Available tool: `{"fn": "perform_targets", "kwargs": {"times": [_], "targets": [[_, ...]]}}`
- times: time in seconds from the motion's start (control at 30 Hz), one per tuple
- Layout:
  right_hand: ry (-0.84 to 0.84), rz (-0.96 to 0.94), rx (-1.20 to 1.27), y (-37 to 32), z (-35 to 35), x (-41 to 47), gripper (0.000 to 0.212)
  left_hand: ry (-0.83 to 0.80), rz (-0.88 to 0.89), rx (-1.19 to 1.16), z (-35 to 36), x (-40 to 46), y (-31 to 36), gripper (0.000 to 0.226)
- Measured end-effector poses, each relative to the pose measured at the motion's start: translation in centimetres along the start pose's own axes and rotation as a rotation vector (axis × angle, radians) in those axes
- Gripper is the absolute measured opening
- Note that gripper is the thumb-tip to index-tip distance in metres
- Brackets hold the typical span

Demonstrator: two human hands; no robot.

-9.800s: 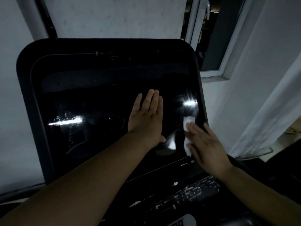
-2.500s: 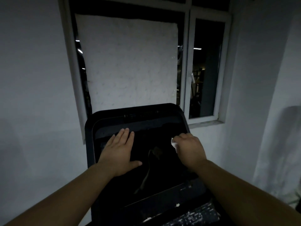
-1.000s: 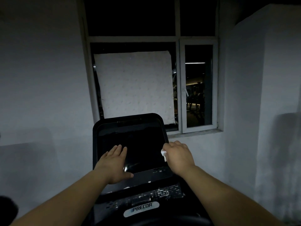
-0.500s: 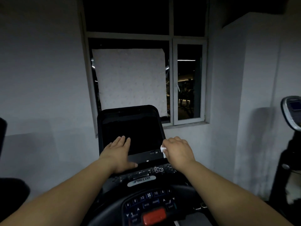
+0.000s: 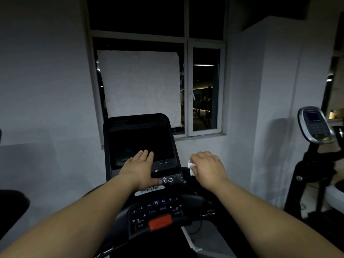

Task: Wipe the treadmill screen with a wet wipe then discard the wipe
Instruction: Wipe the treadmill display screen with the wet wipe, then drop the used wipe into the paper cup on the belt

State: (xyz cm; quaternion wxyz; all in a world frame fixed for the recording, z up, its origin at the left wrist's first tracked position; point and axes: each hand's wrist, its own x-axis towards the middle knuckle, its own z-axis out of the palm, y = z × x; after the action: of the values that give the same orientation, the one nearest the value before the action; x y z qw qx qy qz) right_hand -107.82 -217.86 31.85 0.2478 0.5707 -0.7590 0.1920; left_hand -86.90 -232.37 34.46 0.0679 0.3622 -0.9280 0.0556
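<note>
The dark treadmill screen (image 5: pixel 141 140) stands upright in a black frame straight ahead, below the window. My left hand (image 5: pixel 138 167) is flat and open, its fingers over the screen's lower edge and its palm over the console below. To the right of the screen, off its frame, my right hand (image 5: pixel 207 167) is closed around a small white wet wipe (image 5: pixel 191 165). Only a crumpled corner of the wipe shows at the fingers.
Below the screen lies the control panel (image 5: pixel 156 211) with a red stop button (image 5: pixel 160 222) and a curved black handlebar. Another exercise machine with a grey console (image 5: pixel 314 125) stands at the right. A white wall and a window (image 5: pixel 158 86) are behind the screen.
The view has pulled back from the screen. My right hand with the wipe has moved off the screen's edge to the right. My left hand has slid down toward the console.
</note>
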Motion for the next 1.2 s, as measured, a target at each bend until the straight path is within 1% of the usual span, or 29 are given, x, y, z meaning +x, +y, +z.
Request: {"fn": "perform_targets", "kwargs": {"times": [0.27,0.43,0.57,0.73,0.87,0.93,1.0,1.1,1.2], "targets": [[0.0,-0.008,0.027,5.8,-3.4,-6.9,0.013,-0.026,0.007,-0.008,0.2,-3.6,9.4,0.115],[-0.064,-0.026,0.059,8.6,-5.2,-11.9,0.023,-0.058,-0.009,-0.001,0.7,-7.2,15.5,0.114],[-0.097,-0.037,0.09,9.9,-5.9,-15.7,0.024,-0.078,-0.009,-0.019,1.8,-9.8,19.1,0.113],[-0.105,-0.047,0.117,10.6,-5.4,-19.2,0.02,-0.119,-0.028,-0.036,3.6,-12.0,21.6,0.114],[-0.133,-0.043,0.096,10.4,-4.3,-21.9,0.015,-0.168,-0.008,-0.035,5.3,-13.2,23.0,0.115],[-0.136,-0.027,0.081,10.3,-3.5,-23.2,0.022,-0.182,0.007,-0.028,6.4,-13.6,23.6,0.115],[-0.131,-0.015,0.074,10.2,-2.5,-24.5,0.025,-0.195,0.02,-0.038,7.8,-14.1,24.0,0.115],[-0.161,0.01,0.094,9.7,-0.7,-26.7,0.019,-0.235,0.037,-0.075,10.6,-14.7,24.3,0.117],[-0.197,0.036,0.081,9.0,1.6,-29.0,0.019,-0.286,0.044,-0.106,13.6,-15.7,24.4,0.118]]}}
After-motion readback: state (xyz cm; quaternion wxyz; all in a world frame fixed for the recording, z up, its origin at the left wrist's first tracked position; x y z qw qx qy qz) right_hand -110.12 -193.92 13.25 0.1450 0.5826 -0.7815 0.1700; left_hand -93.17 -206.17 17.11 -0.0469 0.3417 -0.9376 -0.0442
